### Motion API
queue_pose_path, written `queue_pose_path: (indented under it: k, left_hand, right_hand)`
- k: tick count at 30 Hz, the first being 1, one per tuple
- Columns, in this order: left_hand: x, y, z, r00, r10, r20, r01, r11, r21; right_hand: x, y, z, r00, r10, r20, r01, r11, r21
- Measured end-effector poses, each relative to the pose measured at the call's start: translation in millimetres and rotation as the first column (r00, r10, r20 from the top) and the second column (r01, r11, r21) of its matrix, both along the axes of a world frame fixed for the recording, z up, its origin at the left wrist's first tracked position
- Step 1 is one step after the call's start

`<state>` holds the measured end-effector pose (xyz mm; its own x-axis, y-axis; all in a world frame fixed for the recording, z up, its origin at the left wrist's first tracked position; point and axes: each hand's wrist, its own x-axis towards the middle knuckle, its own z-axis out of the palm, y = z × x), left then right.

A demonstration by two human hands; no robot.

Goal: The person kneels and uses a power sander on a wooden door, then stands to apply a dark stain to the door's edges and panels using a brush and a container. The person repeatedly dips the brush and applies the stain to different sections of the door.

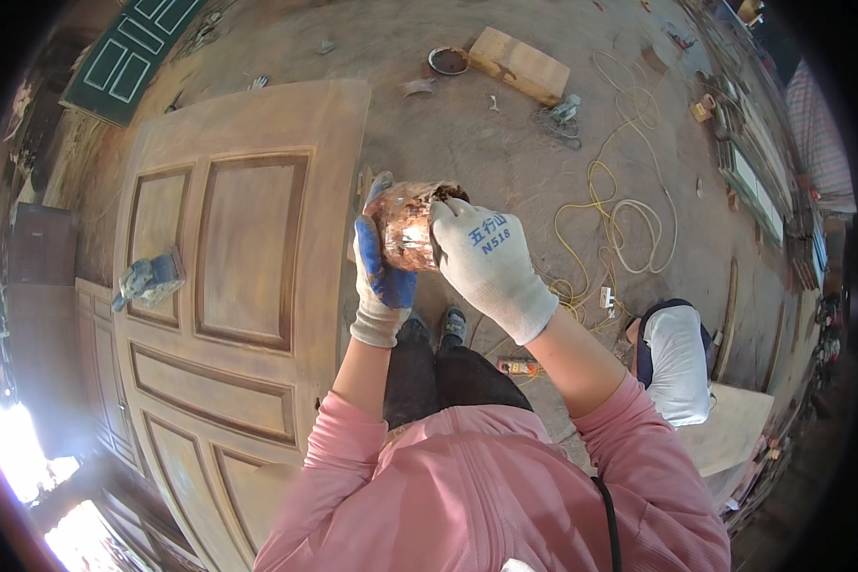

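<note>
A clear jar smeared with brown stain [405,227] lies tipped on its side in front of my chest, its mouth turned to the right. My left hand [379,262], in a white glove with a blue palm, is wrapped round the jar from the left. At its mouth is my right hand [481,248], in a white glove, the fingers curled into the opening. Those fingertips are hidden, so what they grip does not show. Dark brown matter shows at the jar's rim. Left of me, a panelled wooden door [338,191] carries a power sander [151,278].
Ahead on the floor are a bowl of dark liquid [448,61] and a cardboard box [520,65], with a second power tool [564,110] near the box. Yellow cord [596,202] loops to the right. A person in a white top [675,362] crouches at my right.
</note>
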<state>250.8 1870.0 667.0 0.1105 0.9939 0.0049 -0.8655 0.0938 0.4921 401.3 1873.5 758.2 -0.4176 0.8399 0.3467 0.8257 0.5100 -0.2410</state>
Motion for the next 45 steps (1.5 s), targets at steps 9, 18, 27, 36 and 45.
queue_pose_path:
  k: [9,18,27,36,45]
  left_hand:
    - [-10.0,67.2,18.9,0.990,0.001,-0.143,0.011,0.996,0.083]
    - [-32.6,105.3,18.2,0.991,-0.110,-0.081,0.107,0.994,-0.034]
    - [-35.0,137.4,13.7,0.981,-0.053,0.189,0.112,0.943,-0.314]
    - [-22.6,152.0,-6.2,0.973,0.005,0.231,0.090,0.914,-0.396]
    - [-102.5,177.0,-69.1,0.985,0.120,0.126,-0.072,0.941,-0.332]
  right_hand:
    - [-13.1,57.8,0.8,0.959,-0.076,-0.272,0.058,0.996,-0.074]
    - [-24.0,95.6,14.0,0.865,-0.125,-0.487,-0.024,0.957,-0.288]
    - [14.6,119.6,33.4,0.365,-0.573,-0.734,-0.285,0.681,-0.674]
    - [56.7,141.6,11.9,0.208,-0.673,-0.710,-0.401,0.603,-0.689]
    - [75.5,180.8,-98.5,0.025,-0.721,-0.693,-0.448,0.611,-0.652]
